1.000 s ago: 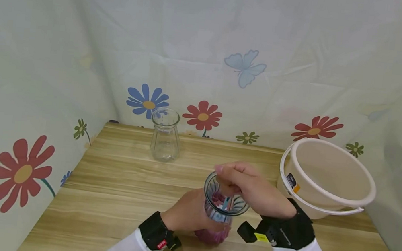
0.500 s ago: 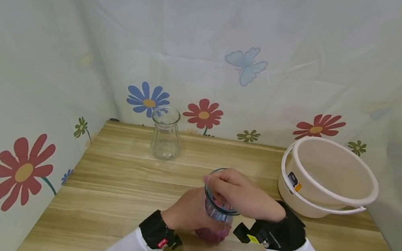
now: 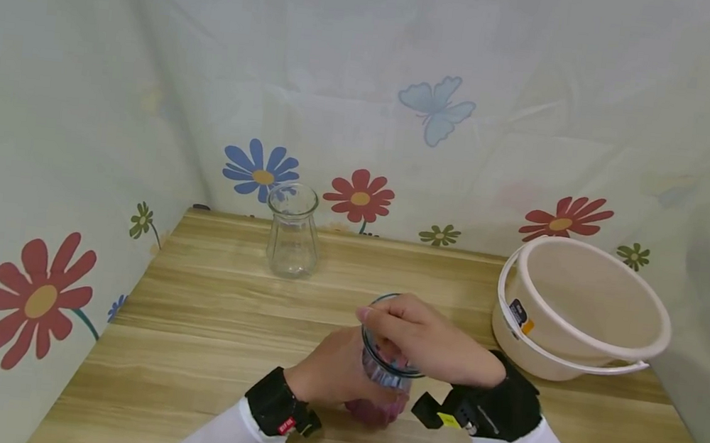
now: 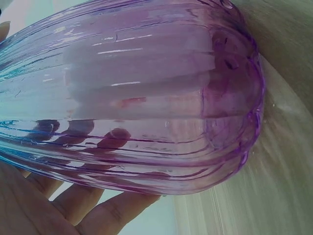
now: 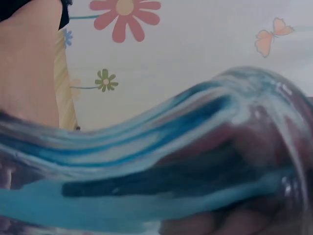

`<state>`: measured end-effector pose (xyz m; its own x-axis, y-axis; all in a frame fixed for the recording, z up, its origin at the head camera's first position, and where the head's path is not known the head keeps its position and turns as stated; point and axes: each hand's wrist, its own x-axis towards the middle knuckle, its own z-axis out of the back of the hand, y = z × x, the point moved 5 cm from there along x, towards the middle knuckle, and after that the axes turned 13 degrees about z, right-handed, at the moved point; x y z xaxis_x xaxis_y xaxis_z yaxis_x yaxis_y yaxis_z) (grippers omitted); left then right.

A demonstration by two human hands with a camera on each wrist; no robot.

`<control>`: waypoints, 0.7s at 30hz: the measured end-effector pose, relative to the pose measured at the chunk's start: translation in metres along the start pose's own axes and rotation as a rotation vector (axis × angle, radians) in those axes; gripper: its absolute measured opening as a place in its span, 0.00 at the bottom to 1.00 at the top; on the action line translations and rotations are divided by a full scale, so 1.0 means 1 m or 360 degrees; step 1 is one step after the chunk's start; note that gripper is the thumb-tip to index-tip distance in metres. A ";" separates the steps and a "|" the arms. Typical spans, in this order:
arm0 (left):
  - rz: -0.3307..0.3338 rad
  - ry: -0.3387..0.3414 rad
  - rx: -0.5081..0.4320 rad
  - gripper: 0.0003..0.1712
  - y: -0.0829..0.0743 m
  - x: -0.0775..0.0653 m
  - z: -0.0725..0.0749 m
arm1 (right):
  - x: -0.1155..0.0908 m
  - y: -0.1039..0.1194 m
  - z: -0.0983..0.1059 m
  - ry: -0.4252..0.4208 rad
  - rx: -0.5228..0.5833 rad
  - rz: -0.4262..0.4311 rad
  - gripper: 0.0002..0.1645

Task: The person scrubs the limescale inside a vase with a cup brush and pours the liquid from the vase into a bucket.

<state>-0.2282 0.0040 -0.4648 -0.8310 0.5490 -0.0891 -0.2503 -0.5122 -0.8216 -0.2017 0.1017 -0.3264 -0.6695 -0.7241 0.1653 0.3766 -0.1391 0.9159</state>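
A ribbed glass vase (image 3: pixel 375 412), purple at the base and bluish toward its rim, stands on the wooden table. My left hand (image 3: pixel 337 366) grips it around the side; in the left wrist view its fingers (image 4: pixel 115 213) curve along the glass. My right hand (image 3: pixel 430 339) is over the vase's mouth, fingers curled and reaching inside. They seem to hold a teal-and-white object, whose kind I cannot tell. Through the glass, the right wrist view shows a teal strip (image 5: pixel 34 200), and the left wrist view a blurred whitish shape (image 4: pixel 142 73).
A clear glass vase (image 3: pixel 292 244) stands upright at the table's back left. At the right sits a pale pink bucket (image 3: pixel 549 340) with its handle lowered to the front. A flower-patterned curtain (image 3: pixel 342 92) borders the table (image 3: pixel 204 321) behind and at both sides.
My right hand has moved left and further over the mouth, covering the teal-and-white object that showed inside earlier. The left hand keeps its grip on the vase.
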 end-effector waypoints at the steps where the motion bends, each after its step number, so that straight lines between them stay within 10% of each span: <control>1: -0.0004 -0.0003 0.0006 0.39 0.000 0.000 0.000 | 0.000 0.000 0.001 0.0000 0.0012 0.0005 0.32; 21: -0.0025 -0.0025 0.0018 0.39 -0.002 0.001 0.000 | -0.004 0.001 0.016 -0.0134 0.0554 0.0229 0.27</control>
<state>-0.2282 0.0053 -0.4632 -0.8345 0.5468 -0.0675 -0.2690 -0.5112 -0.8163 -0.2090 0.1151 -0.3208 -0.6814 -0.6595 0.3174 0.2401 0.2082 0.9481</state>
